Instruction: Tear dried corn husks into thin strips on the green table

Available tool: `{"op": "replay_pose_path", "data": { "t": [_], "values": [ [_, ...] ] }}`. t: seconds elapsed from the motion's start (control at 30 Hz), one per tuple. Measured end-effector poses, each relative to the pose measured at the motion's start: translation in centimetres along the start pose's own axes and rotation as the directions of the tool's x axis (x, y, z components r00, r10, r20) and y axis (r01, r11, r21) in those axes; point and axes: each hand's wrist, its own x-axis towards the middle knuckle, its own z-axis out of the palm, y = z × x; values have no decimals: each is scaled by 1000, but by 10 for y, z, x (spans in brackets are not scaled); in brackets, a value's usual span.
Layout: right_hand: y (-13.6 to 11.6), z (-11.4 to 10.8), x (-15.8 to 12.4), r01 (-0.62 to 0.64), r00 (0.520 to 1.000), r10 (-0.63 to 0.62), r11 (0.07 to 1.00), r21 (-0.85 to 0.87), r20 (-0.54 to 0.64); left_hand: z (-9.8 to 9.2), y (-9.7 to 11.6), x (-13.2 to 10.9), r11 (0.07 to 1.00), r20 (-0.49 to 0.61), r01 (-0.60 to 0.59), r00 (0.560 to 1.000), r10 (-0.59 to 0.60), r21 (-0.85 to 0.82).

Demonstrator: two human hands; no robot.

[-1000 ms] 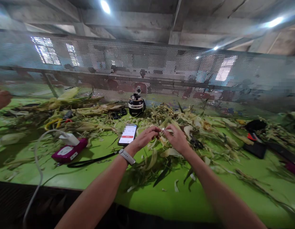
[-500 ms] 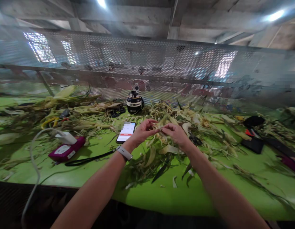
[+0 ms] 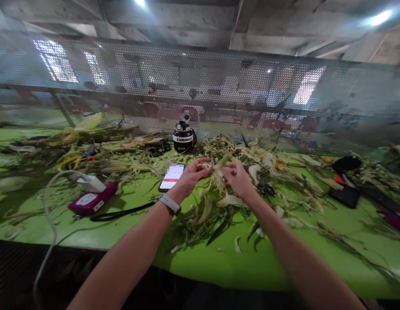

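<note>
Both my hands are raised over the green table (image 3: pixel 203 267), working a pale corn husk strip (image 3: pixel 217 178) between them. My left hand (image 3: pixel 191 175), with a white watch on its wrist, pinches the strip's left side with curled fingers. My right hand (image 3: pixel 238 178) grips the strip's right side, fingers closed. Under and around the hands lies a heap of torn corn husks (image 3: pixel 215 211). A phone (image 3: pixel 172 176) with a lit screen lies just left of my left hand.
A black jug (image 3: pixel 184 138) stands at the back by a perforated metal screen (image 3: pixel 200 94). A magenta power bank (image 3: pixel 92 200) with a white cable lies at the left. Scissors (image 3: pixel 266 188) and dark items (image 3: pixel 346 196) lie to the right among more husks (image 3: pixel 99 146).
My hands have drawn slightly apart along the husk strip and shifted a little forward. The other person's hand at the left edge is gone from view.
</note>
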Motion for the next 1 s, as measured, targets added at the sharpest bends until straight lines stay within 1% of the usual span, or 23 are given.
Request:
{"op": "replay_pose_path", "data": {
  "t": [0.07,0.1,0.17,0.2,0.27,0.33,0.37,0.4,0.47,0.53,0.6,0.7,0.8,0.9,0.93,1.0],
  "values": [
    [-1,-1,0,-91,995,91,996,6,39,-1,-1,2,999,-31,-38,999,39,19],
    [-1,-1,0,-116,991,115,993,8,62,-2,-2,2,998,-42,-61,997,62,35],
    [-3,-2,0,-102,991,102,995,-7,87,-2,-2,3,991,-58,-113,991,117,65],
    [-4,-3,0,-62,995,64,998,-24,82,-1,-2,3,988,-65,-137,988,142,77],
    [-7,-5,-2,57,998,-55,995,-80,32,0,-2,2,980,-86,-171,980,180,100],
    [-12,-5,-6,188,981,-194,972,-145,-29,2,-2,0,977,-113,-166,977,182,135],
    [-14,-5,-9,249,965,-260,952,-176,-40,3,-2,-1,976,-130,-154,976,175,156],
    [-16,-5,-11,312,946,-324,926,-211,-26,4,-2,-1,975,-148,-139,975,166,176],
    [-18,-2,-16,439,895,-441,851,-289,62,5,-2,-3,969,-180,-119,971,159,215],
    [-18,0,-18,531,844,-515,764,-368,148,6,-2,-3,955,-185,-133,965,186,265],
    [-17,0,-17,563,818,-547,692,-452,181,5,-2,-2,928,-155,-166,961,228,335],
    [-16,-3,-15,543,820,-537,625,-560,196,4,-2,0,867,-80,-240,950,303,437],
    [-18,-6,-15,563,793,-578,578,-590,190,3,-3,0,811,-10,-312,931,365,494],
    [-20,-6,-15,601,751,-642,568,-563,154,2,-2,-1,802,51,-324,937,347,502],
    [-20,-5,-15,611,747,-648,578,-541,151,2,-2,-1,807,67,-321,941,333,495],
    [-18,-4,-14,617,760,-631,626,-477,154,1,-1,-1,827,95,-315,947,307,465]
  ]
}}
